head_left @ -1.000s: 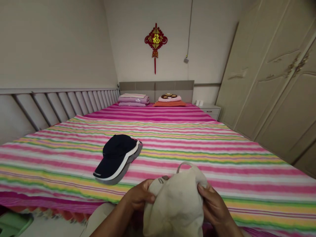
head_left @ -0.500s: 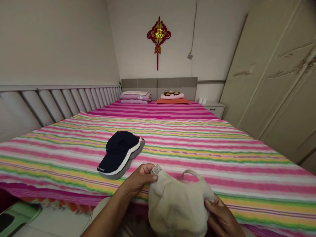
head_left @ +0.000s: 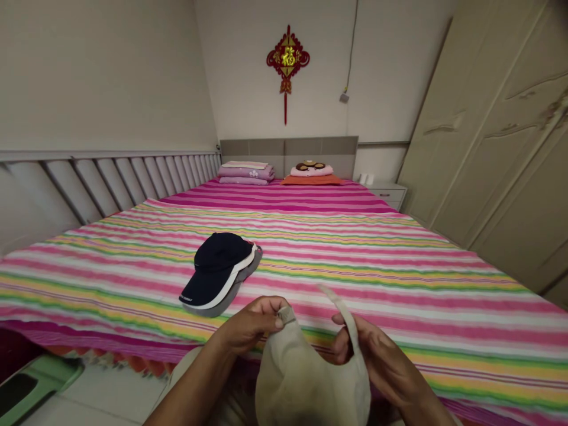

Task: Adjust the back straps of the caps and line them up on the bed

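Observation:
A beige baseball cap [head_left: 306, 378] hangs in front of me at the lower edge of the view, its back opening facing up. My left hand [head_left: 255, 322] pinches the cap's back edge by the small buckle [head_left: 286, 315]. From the right, my right hand [head_left: 377, 355] has its fingers curled around the loose strap [head_left: 348, 316], whose free end sticks up, pointing away from me. On the bed to the left lies a dark navy cap [head_left: 224, 251] with a white brim edge, on top of a grey cap [head_left: 222, 306] that is mostly hidden.
A striped sheet [head_left: 355, 236] covers the bed. Folded purple bedding [head_left: 246, 173] and a pink pillow [head_left: 312, 170] lie by the headboard [head_left: 319, 147]. A rail [head_left: 146, 177] runs along the left, a wardrobe [head_left: 488, 148] stands right, and a green stool [head_left: 39, 381] is at lower left.
The strap, looped half a second ago, now stands loose with its end free. My right hand has moved up from the cap's side to the strap. The left hand keeps its pinch.

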The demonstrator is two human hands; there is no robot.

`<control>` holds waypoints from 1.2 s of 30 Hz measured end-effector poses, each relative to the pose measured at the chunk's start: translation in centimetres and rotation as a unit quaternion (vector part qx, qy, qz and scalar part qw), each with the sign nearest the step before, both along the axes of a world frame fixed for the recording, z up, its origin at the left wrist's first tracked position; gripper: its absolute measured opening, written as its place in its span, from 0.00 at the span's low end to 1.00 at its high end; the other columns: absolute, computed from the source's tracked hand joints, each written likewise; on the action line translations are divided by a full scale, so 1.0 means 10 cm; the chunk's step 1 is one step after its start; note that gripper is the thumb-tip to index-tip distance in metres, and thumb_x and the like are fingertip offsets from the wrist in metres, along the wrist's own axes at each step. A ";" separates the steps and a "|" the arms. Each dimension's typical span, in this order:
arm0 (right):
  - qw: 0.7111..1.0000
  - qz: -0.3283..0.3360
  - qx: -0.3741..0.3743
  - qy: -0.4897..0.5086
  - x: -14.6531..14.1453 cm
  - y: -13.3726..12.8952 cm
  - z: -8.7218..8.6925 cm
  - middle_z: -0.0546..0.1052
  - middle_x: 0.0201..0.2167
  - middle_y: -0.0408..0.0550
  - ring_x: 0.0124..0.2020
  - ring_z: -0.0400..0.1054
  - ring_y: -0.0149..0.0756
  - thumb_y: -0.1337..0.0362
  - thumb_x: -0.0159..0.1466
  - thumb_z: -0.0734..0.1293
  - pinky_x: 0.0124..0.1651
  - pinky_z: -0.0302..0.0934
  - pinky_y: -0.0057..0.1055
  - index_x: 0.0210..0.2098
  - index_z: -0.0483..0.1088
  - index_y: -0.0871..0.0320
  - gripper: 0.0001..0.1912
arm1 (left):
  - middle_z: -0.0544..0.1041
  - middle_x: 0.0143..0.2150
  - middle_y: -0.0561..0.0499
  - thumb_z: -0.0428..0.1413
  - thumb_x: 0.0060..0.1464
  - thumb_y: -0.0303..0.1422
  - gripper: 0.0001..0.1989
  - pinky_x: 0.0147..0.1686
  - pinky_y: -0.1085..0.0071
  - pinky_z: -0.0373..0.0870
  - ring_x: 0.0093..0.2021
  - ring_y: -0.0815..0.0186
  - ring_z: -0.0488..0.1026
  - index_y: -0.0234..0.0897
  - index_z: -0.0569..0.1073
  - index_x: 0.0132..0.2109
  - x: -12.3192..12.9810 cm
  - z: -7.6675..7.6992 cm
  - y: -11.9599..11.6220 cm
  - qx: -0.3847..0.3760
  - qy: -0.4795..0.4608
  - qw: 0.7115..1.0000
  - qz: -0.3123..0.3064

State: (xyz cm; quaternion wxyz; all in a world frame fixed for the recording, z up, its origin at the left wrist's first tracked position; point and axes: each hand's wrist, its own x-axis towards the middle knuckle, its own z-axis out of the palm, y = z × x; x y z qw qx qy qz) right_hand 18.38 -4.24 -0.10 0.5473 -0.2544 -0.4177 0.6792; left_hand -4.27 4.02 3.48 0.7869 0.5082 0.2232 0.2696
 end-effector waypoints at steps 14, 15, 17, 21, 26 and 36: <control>0.993 0.000 0.013 -0.118 -0.18 0.09 0.33 0.72 0.18 0.44 0.12 0.62 0.23 0.54 0.57 0.63 0.15 0.49 0.20 0.32 0.70 0.61 0.15 | 0.64 0.20 0.55 0.62 0.37 0.38 0.15 0.20 0.79 0.51 0.19 0.78 0.57 0.30 0.69 0.27 0.05 0.01 -0.03 0.022 0.038 0.997 -0.063; 0.991 -0.003 0.015 -0.132 -0.20 0.10 0.36 0.72 0.19 0.44 0.12 0.61 0.22 0.55 0.57 0.64 0.15 0.48 0.19 0.31 0.70 0.61 0.14 | 0.64 0.20 0.55 0.62 0.37 0.38 0.15 0.19 0.79 0.50 0.18 0.78 0.57 0.30 0.69 0.27 0.06 0.00 -0.03 0.014 0.042 0.997 -0.064; 0.987 -0.009 0.017 -0.160 -0.25 0.12 0.43 0.71 0.19 0.42 0.12 0.60 0.21 0.55 0.56 0.65 0.15 0.46 0.20 0.32 0.69 0.62 0.14 | 0.63 0.18 0.56 0.62 0.37 0.38 0.14 0.18 0.79 0.49 0.17 0.78 0.56 0.30 0.69 0.26 0.09 -0.02 -0.03 0.001 0.050 0.997 -0.058; 0.978 0.001 0.024 -0.208 -0.33 0.15 0.50 0.66 0.12 0.38 0.10 0.51 0.20 0.51 0.59 0.59 0.14 0.41 0.21 0.28 0.67 0.62 0.19 | 0.63 0.17 0.56 0.61 0.38 0.37 0.14 0.17 0.80 0.50 0.16 0.79 0.56 0.30 0.69 0.25 0.12 -0.04 -0.04 -0.004 0.053 0.998 -0.037; 0.984 0.021 -0.013 -0.178 -0.34 0.13 0.50 0.59 0.06 0.31 0.06 0.39 0.18 0.52 0.59 0.60 0.11 0.30 0.21 0.27 0.61 0.59 0.15 | 0.66 0.19 0.55 0.62 0.39 0.34 0.11 0.18 0.80 0.54 0.17 0.78 0.59 0.30 0.69 0.27 0.18 -0.05 -0.09 -0.015 0.011 1.000 -0.016; 0.986 -0.009 -0.036 -0.162 -0.28 0.09 0.47 0.60 0.06 0.32 0.06 0.40 0.17 0.53 0.58 0.62 0.11 0.28 0.21 0.24 0.59 0.59 0.15 | 0.72 0.22 0.52 0.64 0.33 0.30 0.13 0.20 0.79 0.60 0.19 0.75 0.65 0.32 0.71 0.30 0.21 -0.18 -0.15 -0.035 -0.084 0.995 0.050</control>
